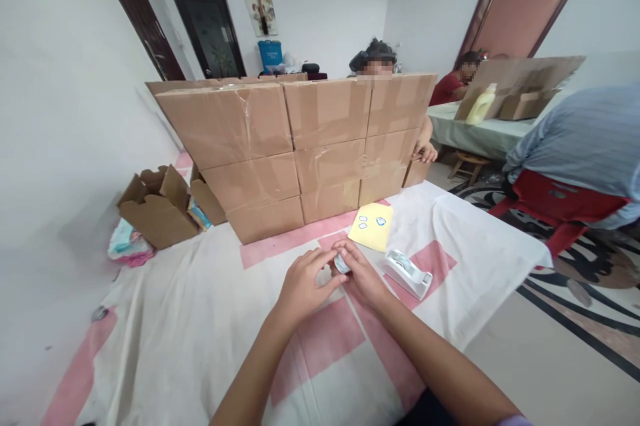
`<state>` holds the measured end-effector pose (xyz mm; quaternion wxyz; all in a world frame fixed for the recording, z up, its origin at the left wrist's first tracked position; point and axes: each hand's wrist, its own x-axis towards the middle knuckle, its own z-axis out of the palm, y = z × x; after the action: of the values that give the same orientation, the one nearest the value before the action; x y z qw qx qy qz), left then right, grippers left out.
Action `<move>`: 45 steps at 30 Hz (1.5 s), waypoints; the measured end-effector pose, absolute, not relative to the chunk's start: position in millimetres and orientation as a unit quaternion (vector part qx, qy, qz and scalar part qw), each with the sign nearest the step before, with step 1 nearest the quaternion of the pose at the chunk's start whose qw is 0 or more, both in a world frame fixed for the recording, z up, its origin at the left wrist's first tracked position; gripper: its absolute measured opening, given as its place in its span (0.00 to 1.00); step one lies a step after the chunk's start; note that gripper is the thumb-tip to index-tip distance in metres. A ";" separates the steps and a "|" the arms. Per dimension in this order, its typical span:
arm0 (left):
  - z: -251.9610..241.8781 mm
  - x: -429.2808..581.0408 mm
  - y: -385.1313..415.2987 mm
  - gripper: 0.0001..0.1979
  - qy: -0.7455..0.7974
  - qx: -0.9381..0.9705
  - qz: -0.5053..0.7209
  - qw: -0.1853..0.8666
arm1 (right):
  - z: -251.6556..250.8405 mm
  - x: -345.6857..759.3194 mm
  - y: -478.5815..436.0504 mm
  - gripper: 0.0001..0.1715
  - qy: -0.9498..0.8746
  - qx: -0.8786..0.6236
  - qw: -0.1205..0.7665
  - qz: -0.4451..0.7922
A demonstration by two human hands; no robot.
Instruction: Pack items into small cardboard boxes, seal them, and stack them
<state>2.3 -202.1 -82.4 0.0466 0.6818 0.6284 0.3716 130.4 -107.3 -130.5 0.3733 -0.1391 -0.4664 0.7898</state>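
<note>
Desk (190,319) edge drops off at 3 to 4 o'clock from the hands, floor (495,326) beyond it; far right corner at about 2 to 3. White wall (60,146) shuts off 9 o'clock. Widest bare cloth runs from 7 to 9 o'clock; smaller bare strip at 4, between right forearm and edge.

Small pale round item (342,264), roll-like, print unreadable, sits between the two hands over mid-desk. Right hand (363,274) grip closed around it. Left hand (304,283) has thumb and fingertips up against it; can't tell if that grip grasps or only touches.

Main block: carton stack (327,173), three high, spans 10 to 1 o'clock, upright, shuts off the far side. Yellow sheet (370,237) with small outlined shapes at 1, between hands and stack. White tape dispenser (406,275) at 3, just beside right hand, on a pink patch. Open carton (163,213) at 10 near the wall, plastic packet (127,246) beside it.

Co-worker's hand (425,151) at the stack's right end, 1 o'clock. Red chair (560,196) with a seated person (590,139) at 2, off the desk.
</note>
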 end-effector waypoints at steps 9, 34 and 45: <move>-68.6 1.5 -207.3 0.12 0.617 0.660 0.410 0.125 | -127.4 134.7 -113.1 0.23 -0.518 -0.105 0.348 0.774; -46.5 4.2 -217.6 0.23 0.478 0.484 0.532 0.505 | -109.4 156.8 -120.9 0.17 -0.753 -0.038 0.559 0.344; -69.8 10.0 -205.4 0.24 0.447 0.320 0.541 0.637 | -98.4 163.0 -117.0 0.10 -0.784 -0.037 0.490 0.379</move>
<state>10.0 -205.4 -69.8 0.6368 0.3201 0.4469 0.5407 163.0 -117.0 -98.4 0.4904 -0.0371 -0.7840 0.3788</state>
